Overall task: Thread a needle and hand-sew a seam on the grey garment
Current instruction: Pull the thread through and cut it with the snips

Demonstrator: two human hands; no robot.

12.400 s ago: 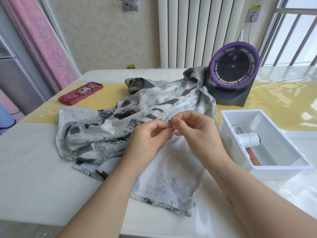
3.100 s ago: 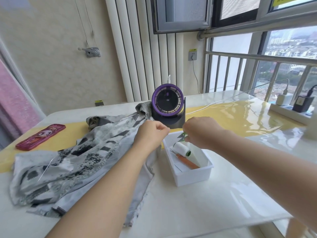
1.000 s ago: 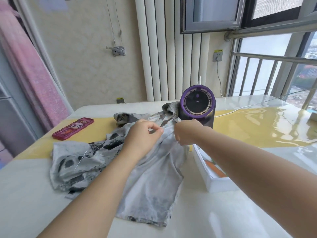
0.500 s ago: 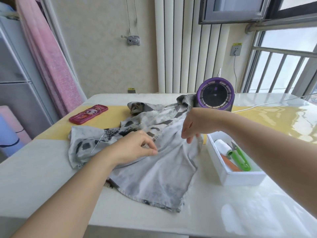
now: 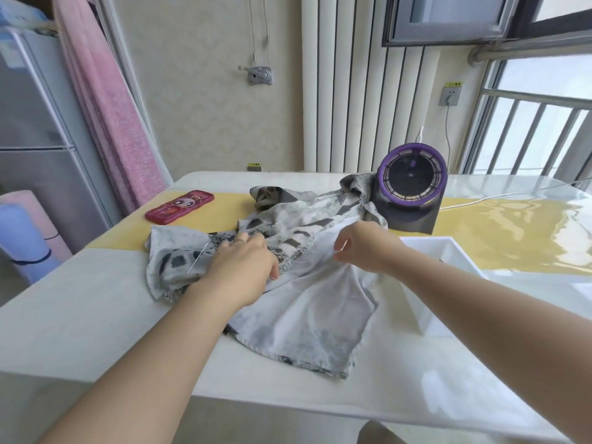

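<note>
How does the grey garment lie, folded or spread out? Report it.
Spread, not folded: the grey garment lies rumpled across the table, far end bunched beside the fan.

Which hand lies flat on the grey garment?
The left hand, pressing straight-fingered on the grey garment; the right hand is curled and pinches the cloth instead.

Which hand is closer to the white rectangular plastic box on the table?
Right. The right hand is just left of the white rectangular plastic box, over the grey patterned garment; the left hand rests farther left on that garment.
</note>
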